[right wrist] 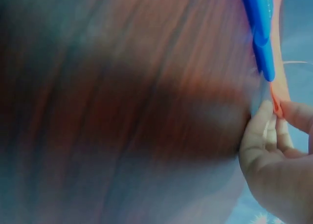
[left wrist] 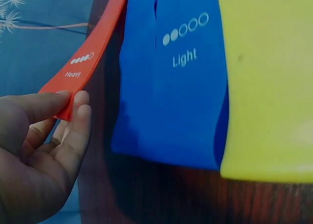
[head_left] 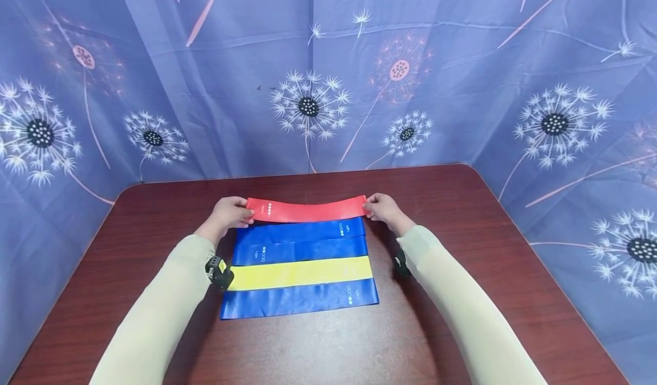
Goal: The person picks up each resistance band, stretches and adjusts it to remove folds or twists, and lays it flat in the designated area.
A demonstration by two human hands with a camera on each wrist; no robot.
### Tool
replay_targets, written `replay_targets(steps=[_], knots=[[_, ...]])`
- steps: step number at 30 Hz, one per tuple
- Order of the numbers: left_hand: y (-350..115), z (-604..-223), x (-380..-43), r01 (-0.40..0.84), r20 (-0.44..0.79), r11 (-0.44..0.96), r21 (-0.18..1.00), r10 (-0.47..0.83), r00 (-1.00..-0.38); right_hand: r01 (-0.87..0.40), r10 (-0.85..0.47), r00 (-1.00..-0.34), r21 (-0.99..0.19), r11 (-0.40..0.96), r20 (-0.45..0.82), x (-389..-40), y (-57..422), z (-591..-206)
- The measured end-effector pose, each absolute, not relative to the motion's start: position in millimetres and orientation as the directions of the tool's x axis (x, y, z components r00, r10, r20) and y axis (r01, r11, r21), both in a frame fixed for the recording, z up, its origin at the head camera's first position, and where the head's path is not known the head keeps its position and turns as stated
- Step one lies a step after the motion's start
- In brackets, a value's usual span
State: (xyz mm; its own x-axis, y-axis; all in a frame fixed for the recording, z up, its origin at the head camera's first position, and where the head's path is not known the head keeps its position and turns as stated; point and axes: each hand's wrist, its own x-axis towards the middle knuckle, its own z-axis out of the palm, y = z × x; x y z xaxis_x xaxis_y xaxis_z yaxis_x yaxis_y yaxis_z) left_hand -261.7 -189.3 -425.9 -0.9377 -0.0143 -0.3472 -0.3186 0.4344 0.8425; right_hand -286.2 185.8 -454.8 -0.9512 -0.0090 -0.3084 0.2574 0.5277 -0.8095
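Observation:
A red resistance band (head_left: 308, 211), marked "Heavy" in the left wrist view, stretches between both hands at the far end of the row of bands. My left hand (head_left: 233, 213) pinches its left end between thumb and fingers. The right end is pinched by my right hand (head_left: 382, 209). The band sags slightly in the middle, its lower edge close over a blue band (head_left: 300, 232). Nearer lie a second blue band (head_left: 303, 252) marked "Light", a yellow band (head_left: 303, 273) and another blue band (head_left: 300, 300), side by side and partly overlapping.
The bands lie on a dark red wooden table (head_left: 487, 259) with a rounded far corner at each side. A blue curtain (head_left: 231, 88) printed with dandelions hangs behind and along both sides. A black camera (head_left: 219, 272) is strapped to the left wrist.

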Motion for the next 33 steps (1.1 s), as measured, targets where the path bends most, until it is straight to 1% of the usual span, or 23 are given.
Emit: replay_targets(steps=[4, 7, 12, 18, 25, 28, 33], knots=[[-197, -424, -262, -0.323, -0.347, 0.454, 0.830, -0.033, -0.937, 0.221, -0.056, -0.950, -0.786, 0.577, -0.309, -288, 184, -454], [-204, -425, -264, -0.321, -0.341, 0.462, 0.826, -0.042, -0.939, 0.220, -0.066, -0.946, -0.778, 0.588, -0.317, -289, 181, -453], [-219, -431, -265, -0.290, -0.313, 0.481, 0.827, -0.033, -0.949, 0.217, -0.052, -0.946, -0.744, 0.632, -0.320, -287, 173, -448], [-223, -432, -261, -0.318, -0.339, 0.524, 0.790, -0.059, -0.939, 0.212, -0.033, -0.946, -0.693, 0.689, -0.322, -288, 167, -444], [-220, -439, -263, -0.341, -0.356, 0.532, 0.775, -0.078, -0.931, 0.258, 0.027, -0.940, -0.659, 0.707, -0.339, -292, 168, -445], [-219, -442, -264, -0.338, -0.361, 0.535, 0.774, -0.065, -0.930, 0.236, 0.047, -0.954, -0.644, 0.728, -0.298, -290, 169, -447], [-217, -445, -264, -0.320, -0.362, 0.553, 0.769, -0.035, -0.931, 0.175, 0.032, -0.971, -0.621, 0.764, -0.235, -287, 173, -451]])
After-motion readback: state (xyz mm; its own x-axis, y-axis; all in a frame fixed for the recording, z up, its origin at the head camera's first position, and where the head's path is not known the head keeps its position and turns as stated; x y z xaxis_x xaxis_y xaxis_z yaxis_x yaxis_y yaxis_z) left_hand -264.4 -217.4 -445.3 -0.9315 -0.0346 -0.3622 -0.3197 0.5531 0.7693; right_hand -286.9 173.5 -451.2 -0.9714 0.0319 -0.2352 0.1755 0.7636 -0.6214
